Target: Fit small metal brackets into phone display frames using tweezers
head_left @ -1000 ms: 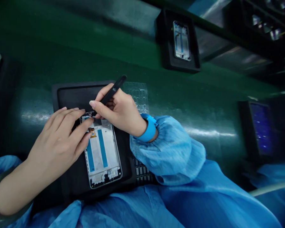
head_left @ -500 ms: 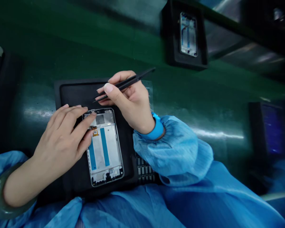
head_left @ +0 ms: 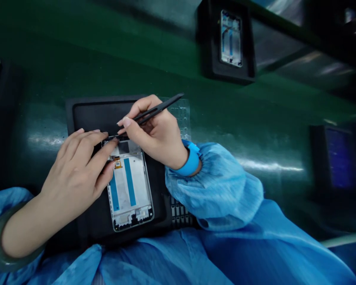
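A silver phone frame (head_left: 142,178) with two blue strips lies on a black tray (head_left: 86,227). Spread over its upper left edge, my left hand (head_left: 77,170) grips the frame, with the index fingertip on the top part and the thumb at the left side. A small orange flex cable (head_left: 118,163) shows beside the thumb. My right hand (head_left: 158,134) is closed on black tweezers (head_left: 160,107). Their tips reach down to the frame's top edge near my left fingertips; what lies between the tips is too small to make out.
At the upper right, a second phone frame (head_left: 231,39) sits in a black box (head_left: 209,67). A clear sheet (head_left: 184,114) lies behind my right hand, and a strip of small metal parts (head_left: 180,211) is beside the tray. Further right stands a dark box with a purple panel (head_left: 341,158).
My right hand has come down and slightly left, bringing the tweezer tips to the frame's top edge. My left hand stays on the frame. The whole view has shifted slightly.
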`<action>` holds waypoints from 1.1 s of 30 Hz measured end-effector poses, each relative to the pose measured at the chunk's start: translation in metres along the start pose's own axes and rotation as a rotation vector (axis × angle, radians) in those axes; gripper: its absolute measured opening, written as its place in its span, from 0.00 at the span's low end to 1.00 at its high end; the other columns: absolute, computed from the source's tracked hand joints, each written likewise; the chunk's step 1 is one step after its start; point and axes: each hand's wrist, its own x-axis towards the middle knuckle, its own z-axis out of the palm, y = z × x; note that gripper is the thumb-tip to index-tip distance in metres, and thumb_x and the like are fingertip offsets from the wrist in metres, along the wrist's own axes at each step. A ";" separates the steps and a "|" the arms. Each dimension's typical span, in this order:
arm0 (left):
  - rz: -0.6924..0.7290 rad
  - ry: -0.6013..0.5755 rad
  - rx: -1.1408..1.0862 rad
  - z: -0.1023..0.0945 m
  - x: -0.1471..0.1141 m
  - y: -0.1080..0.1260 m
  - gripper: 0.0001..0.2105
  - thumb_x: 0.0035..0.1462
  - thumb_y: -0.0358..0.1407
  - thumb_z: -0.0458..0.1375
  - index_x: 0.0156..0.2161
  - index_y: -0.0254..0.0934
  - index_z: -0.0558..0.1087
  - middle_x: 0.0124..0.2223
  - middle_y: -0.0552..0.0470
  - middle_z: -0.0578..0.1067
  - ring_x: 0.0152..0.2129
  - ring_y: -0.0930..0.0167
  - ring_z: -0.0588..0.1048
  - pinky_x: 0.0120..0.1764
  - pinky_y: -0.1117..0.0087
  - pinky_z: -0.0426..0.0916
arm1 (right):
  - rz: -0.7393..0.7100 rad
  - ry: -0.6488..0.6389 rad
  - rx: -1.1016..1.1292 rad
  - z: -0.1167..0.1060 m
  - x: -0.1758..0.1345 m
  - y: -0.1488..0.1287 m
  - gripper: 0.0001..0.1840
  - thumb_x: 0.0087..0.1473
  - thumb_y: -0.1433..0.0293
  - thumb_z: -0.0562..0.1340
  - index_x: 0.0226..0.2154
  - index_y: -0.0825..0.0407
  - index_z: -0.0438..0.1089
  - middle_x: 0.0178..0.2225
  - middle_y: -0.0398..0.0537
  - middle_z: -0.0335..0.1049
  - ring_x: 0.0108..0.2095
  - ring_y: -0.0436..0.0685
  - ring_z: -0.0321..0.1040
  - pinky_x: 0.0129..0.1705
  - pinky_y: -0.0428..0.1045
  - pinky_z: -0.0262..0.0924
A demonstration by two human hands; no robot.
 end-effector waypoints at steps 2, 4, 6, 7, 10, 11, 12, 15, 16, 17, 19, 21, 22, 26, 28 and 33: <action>0.000 0.004 -0.004 0.000 0.000 0.000 0.20 0.57 0.35 0.54 0.54 0.31 0.64 0.50 0.38 0.67 0.50 0.56 0.66 0.56 0.50 0.59 | -0.036 -0.006 -0.055 0.000 0.000 0.000 0.10 0.55 0.62 0.59 0.33 0.51 0.60 0.32 0.42 0.67 0.31 0.48 0.70 0.31 0.45 0.68; 0.003 0.008 -0.007 0.000 0.000 0.001 0.20 0.57 0.34 0.54 0.54 0.30 0.64 0.50 0.38 0.67 0.50 0.55 0.66 0.56 0.50 0.59 | -0.074 -0.004 -0.108 0.001 0.000 0.000 0.08 0.55 0.64 0.58 0.33 0.51 0.60 0.32 0.43 0.67 0.31 0.48 0.69 0.31 0.45 0.67; 0.008 0.011 -0.009 0.000 0.000 0.001 0.20 0.57 0.34 0.54 0.53 0.29 0.65 0.50 0.37 0.67 0.50 0.55 0.66 0.56 0.50 0.60 | -0.118 0.014 -0.154 0.002 -0.001 -0.001 0.06 0.55 0.67 0.58 0.33 0.51 0.61 0.32 0.42 0.67 0.31 0.48 0.69 0.31 0.44 0.66; 0.010 0.011 -0.010 0.000 0.000 0.000 0.20 0.57 0.34 0.54 0.53 0.29 0.65 0.50 0.37 0.67 0.50 0.55 0.66 0.55 0.50 0.60 | -0.141 0.028 -0.177 0.003 -0.002 -0.001 0.05 0.56 0.68 0.57 0.33 0.52 0.61 0.32 0.42 0.67 0.31 0.48 0.69 0.32 0.44 0.66; 0.013 0.009 -0.012 0.000 0.000 0.000 0.20 0.57 0.34 0.54 0.53 0.30 0.65 0.50 0.37 0.67 0.50 0.55 0.66 0.55 0.50 0.60 | -0.235 0.066 -0.273 0.007 -0.004 -0.002 0.02 0.56 0.69 0.57 0.32 0.51 0.62 0.33 0.42 0.68 0.33 0.48 0.69 0.36 0.45 0.66; 0.013 0.008 -0.013 0.000 0.000 0.000 0.20 0.57 0.34 0.54 0.54 0.30 0.65 0.50 0.37 0.67 0.50 0.55 0.66 0.55 0.50 0.60 | -0.274 0.067 -0.316 0.009 -0.005 -0.002 0.01 0.56 0.70 0.56 0.33 0.51 0.62 0.34 0.42 0.69 0.34 0.48 0.69 0.37 0.45 0.66; 0.012 0.008 -0.013 0.000 0.000 -0.001 0.20 0.57 0.35 0.54 0.54 0.30 0.65 0.50 0.37 0.67 0.50 0.55 0.66 0.55 0.50 0.60 | -0.314 0.060 -0.359 0.010 -0.007 -0.002 0.01 0.56 0.71 0.56 0.33 0.51 0.62 0.34 0.42 0.70 0.35 0.48 0.69 0.38 0.46 0.66; 0.017 0.010 -0.012 0.000 -0.001 -0.001 0.20 0.57 0.35 0.54 0.54 0.30 0.64 0.50 0.37 0.67 0.50 0.55 0.66 0.56 0.50 0.59 | -0.368 0.045 -0.400 0.011 -0.008 -0.001 0.02 0.55 0.73 0.55 0.33 0.50 0.63 0.34 0.42 0.70 0.36 0.49 0.69 0.38 0.46 0.66; 0.020 0.010 -0.012 0.000 0.000 -0.001 0.20 0.57 0.35 0.54 0.54 0.30 0.64 0.50 0.37 0.67 0.50 0.55 0.66 0.56 0.50 0.59 | -0.340 0.047 -0.368 0.011 -0.008 -0.001 0.01 0.56 0.72 0.56 0.33 0.50 0.62 0.34 0.42 0.70 0.36 0.49 0.69 0.38 0.46 0.66; 0.021 0.009 -0.013 0.000 0.000 -0.002 0.20 0.57 0.35 0.54 0.54 0.30 0.65 0.50 0.38 0.67 0.51 0.56 0.66 0.56 0.50 0.59 | -0.289 0.054 -0.312 0.009 -0.007 -0.001 0.01 0.56 0.71 0.56 0.32 0.50 0.62 0.34 0.42 0.69 0.35 0.49 0.70 0.37 0.46 0.67; 0.023 0.005 -0.015 0.000 0.000 -0.002 0.19 0.57 0.35 0.54 0.54 0.31 0.65 0.50 0.38 0.67 0.51 0.56 0.66 0.57 0.51 0.58 | -0.158 0.068 -0.167 0.006 -0.005 -0.001 0.04 0.57 0.68 0.56 0.33 0.51 0.60 0.33 0.42 0.67 0.33 0.48 0.70 0.35 0.45 0.68; 0.021 0.001 -0.016 0.000 0.000 -0.002 0.19 0.57 0.35 0.54 0.54 0.31 0.65 0.51 0.39 0.67 0.51 0.57 0.66 0.57 0.51 0.58 | -0.057 0.064 -0.057 0.003 -0.004 0.000 0.07 0.57 0.64 0.57 0.34 0.51 0.59 0.33 0.42 0.67 0.30 0.47 0.70 0.32 0.44 0.68; 0.020 -0.002 -0.017 0.000 0.000 -0.002 0.19 0.57 0.35 0.54 0.54 0.31 0.65 0.51 0.39 0.67 0.51 0.57 0.66 0.57 0.51 0.58 | -0.033 0.061 -0.032 0.002 -0.004 0.000 0.09 0.57 0.63 0.57 0.35 0.51 0.59 0.33 0.42 0.67 0.30 0.47 0.70 0.31 0.44 0.68; 0.019 -0.007 -0.017 0.000 0.000 -0.001 0.20 0.57 0.35 0.54 0.54 0.30 0.65 0.51 0.38 0.67 0.51 0.56 0.65 0.57 0.50 0.58 | -0.045 0.052 -0.054 0.002 -0.004 -0.002 0.10 0.55 0.63 0.60 0.34 0.51 0.61 0.33 0.43 0.68 0.31 0.48 0.70 0.32 0.45 0.68; 0.022 -0.013 -0.011 -0.001 0.000 -0.001 0.20 0.57 0.35 0.54 0.54 0.30 0.65 0.51 0.37 0.67 0.51 0.56 0.66 0.57 0.50 0.58 | -0.044 0.053 -0.063 0.003 -0.004 -0.003 0.09 0.55 0.63 0.60 0.33 0.51 0.61 0.32 0.43 0.68 0.31 0.48 0.70 0.31 0.45 0.68; 0.012 -0.033 -0.017 -0.002 0.000 0.000 0.20 0.57 0.35 0.54 0.54 0.30 0.64 0.51 0.38 0.67 0.51 0.56 0.65 0.58 0.51 0.57 | -0.006 0.051 -0.063 0.001 -0.003 -0.004 0.10 0.55 0.62 0.60 0.33 0.51 0.62 0.31 0.43 0.68 0.30 0.49 0.70 0.30 0.45 0.68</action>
